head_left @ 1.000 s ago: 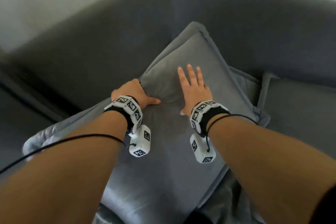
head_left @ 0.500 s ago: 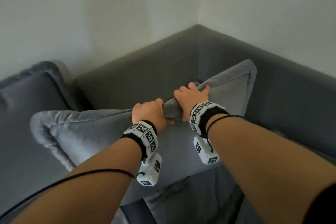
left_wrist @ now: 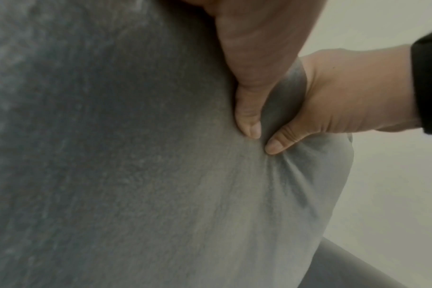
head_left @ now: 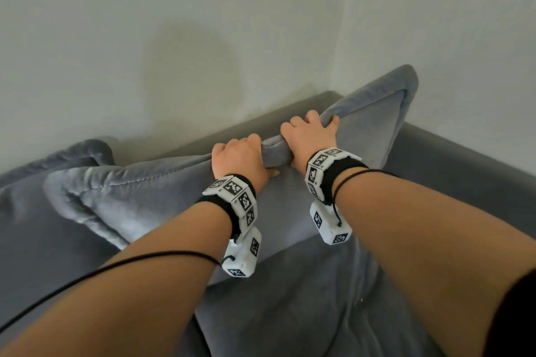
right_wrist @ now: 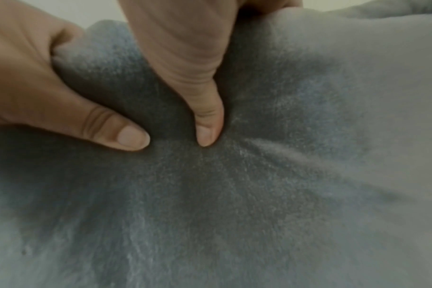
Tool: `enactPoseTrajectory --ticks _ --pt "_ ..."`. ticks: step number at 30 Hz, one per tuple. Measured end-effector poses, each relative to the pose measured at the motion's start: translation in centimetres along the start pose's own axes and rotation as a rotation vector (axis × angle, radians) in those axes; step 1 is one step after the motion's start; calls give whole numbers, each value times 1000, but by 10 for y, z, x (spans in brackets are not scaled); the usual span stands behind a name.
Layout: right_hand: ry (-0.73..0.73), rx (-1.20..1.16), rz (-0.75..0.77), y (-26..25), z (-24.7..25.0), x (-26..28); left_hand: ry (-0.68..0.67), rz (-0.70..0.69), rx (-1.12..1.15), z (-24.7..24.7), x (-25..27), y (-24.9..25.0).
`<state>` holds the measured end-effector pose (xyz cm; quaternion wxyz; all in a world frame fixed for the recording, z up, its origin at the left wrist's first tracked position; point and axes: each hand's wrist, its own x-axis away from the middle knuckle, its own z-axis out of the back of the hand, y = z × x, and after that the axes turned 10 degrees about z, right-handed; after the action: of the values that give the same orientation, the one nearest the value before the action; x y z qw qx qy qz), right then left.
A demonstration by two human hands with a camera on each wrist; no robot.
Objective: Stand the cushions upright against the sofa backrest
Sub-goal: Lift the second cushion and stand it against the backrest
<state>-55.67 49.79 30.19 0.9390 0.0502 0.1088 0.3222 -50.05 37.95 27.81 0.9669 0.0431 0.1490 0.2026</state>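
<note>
Grey cushion (head_left: 162, 197) bunched at its top edge, left hand (head_left: 242, 158) and right hand (head_left: 309, 136) gripping, knuckles up.

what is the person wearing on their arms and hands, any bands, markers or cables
Both forearms are bare, no gloves. The left hand and right hand each have a black wrist strap carrying white blocks printed with black-and-white square markers. A thin black cable runs along the left forearm. A dark sleeve edge shows on the right arm.
</note>
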Motion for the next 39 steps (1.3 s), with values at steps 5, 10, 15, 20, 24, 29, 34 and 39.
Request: enactPoseTrajectory --ticks 5,10,15,20,24,29,34,39 --pt "-59 -89 -117 -30 -59 -31 -237 70 -49 -48 -28 -46" --pt "-35 -409 -287 -32 -122 -50 -293 50 -162 -100 -45 -104" --pt "-4 -459 -268 -44 -130 -107 -318 81 -130 -105 -103 -127" --pt "2 -435 -215 -67 -138 -158 -349 137 -59 -121 -128 -164" --pt "0 -439 -133 -101 -138 -198 -361 282 17 -129 -140 -199" --pt "-199 -393 -341 -122 -146 -219 -131 215 -2 -132 -149 -215" --pt "-256 -323 -502 -124 -163 -229 -109 95 -9 -122 -159 -196" --pt "-360 -403 -253 -159 -171 -238 -318 112 -75 -139 -185 -199"
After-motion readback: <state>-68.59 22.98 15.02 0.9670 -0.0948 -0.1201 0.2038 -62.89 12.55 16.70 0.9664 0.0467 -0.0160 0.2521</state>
